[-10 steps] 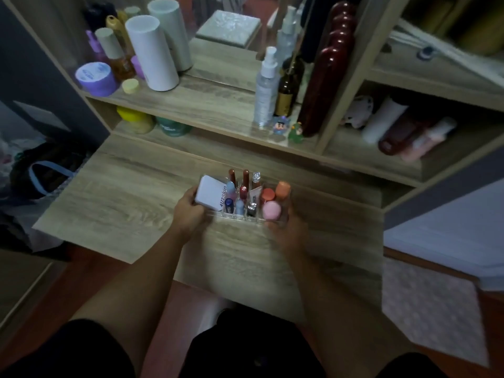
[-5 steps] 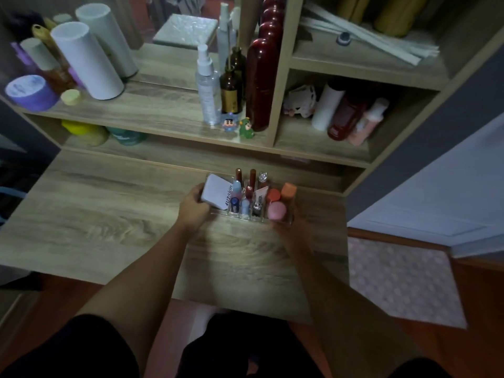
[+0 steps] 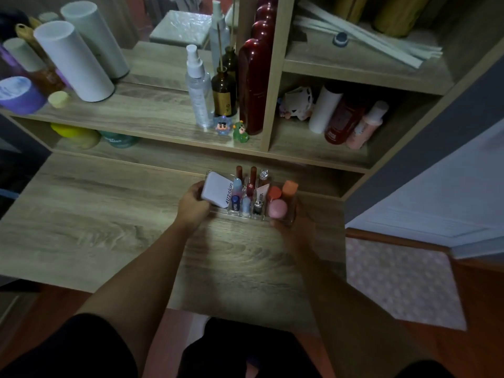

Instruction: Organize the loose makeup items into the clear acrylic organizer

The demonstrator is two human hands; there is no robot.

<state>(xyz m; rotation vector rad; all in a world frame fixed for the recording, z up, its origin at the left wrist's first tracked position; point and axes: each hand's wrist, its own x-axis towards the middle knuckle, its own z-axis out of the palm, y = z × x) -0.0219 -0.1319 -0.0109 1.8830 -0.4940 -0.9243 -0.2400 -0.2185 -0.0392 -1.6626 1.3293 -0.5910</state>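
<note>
The clear acrylic organizer (image 3: 291, 217) stands on the wooden desk (image 3: 95, 219), close to the back ledge. It holds a white square compact (image 3: 216, 192) at its left end, several lipsticks and small tubes (image 3: 246, 186) in the middle, and a pink round cap (image 3: 277, 209) with orange caps (image 3: 289, 188) at its right end. My left hand (image 3: 192, 207) grips the organizer's left end, fingers against the compact. My right hand (image 3: 296, 227) grips its right end.
Behind the organizer, a shelf unit carries a spray bottle (image 3: 197, 88), a brown bottle (image 3: 224, 91), a tall red bottle (image 3: 252, 85), two small figurines (image 3: 231, 129), white cylinders (image 3: 73, 61) and a purple jar (image 3: 19, 95). A patterned mat (image 3: 401, 282) lies on the floor at right.
My view has swung to the right and the organizer sits a little nearer the back ledge. Both hands have stayed on its ends.
</note>
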